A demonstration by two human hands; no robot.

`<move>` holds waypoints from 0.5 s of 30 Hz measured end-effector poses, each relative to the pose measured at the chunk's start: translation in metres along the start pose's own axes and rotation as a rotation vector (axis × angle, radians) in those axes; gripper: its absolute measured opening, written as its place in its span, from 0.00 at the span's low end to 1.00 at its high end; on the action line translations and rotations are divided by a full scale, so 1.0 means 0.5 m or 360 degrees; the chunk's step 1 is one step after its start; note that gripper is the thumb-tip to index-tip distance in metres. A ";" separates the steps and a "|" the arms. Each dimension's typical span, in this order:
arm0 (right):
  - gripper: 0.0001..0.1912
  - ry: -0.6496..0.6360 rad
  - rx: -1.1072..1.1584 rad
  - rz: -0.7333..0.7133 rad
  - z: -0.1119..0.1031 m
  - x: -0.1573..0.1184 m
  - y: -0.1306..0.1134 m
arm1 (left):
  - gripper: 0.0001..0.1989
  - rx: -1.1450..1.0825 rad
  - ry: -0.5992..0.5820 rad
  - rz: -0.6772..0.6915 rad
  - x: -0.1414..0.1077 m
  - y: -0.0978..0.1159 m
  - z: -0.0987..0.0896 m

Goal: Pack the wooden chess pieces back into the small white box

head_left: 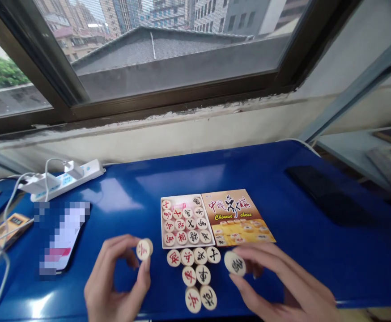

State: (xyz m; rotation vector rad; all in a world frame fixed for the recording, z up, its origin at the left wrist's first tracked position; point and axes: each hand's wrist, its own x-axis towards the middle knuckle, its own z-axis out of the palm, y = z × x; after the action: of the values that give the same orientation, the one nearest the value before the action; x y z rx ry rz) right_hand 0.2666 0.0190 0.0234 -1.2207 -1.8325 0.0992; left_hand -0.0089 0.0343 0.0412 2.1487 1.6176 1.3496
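Note:
Between thumb and fingers, my left hand (120,277) pinches a round Chinese chess piece with a red character (144,249), raised over the table. My right hand (276,279) grips a Chinese chess piece with a black character (235,264), its face toward me. Between the hands, several pieces (195,275) stand in short rows on the table, red characters on the left and black on the right. Just behind them lies an open white box (188,247) with rows of pieces inside. The printed lid (237,214), marked "Chinese chess", lies against the box's right side.
The blue table (131,179) runs up to the window wall. At left are a white power strip (68,181) with cables, a phone (64,237) with a blurred screen, and a paper packet (6,232). A dark flat object (326,194) lies at right.

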 end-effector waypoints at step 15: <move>0.08 -0.0293 0.0352 -0.0435 0.108 0.214 0.071 | 0.06 -0.0249 -0.0414 0.0433 0.189 -0.068 0.106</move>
State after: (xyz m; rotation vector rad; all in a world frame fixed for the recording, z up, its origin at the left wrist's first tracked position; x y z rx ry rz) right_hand 0.2418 0.1404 0.0411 -0.8224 -2.0693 0.2611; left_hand 0.0072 0.1468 0.0440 2.3921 1.1209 1.1536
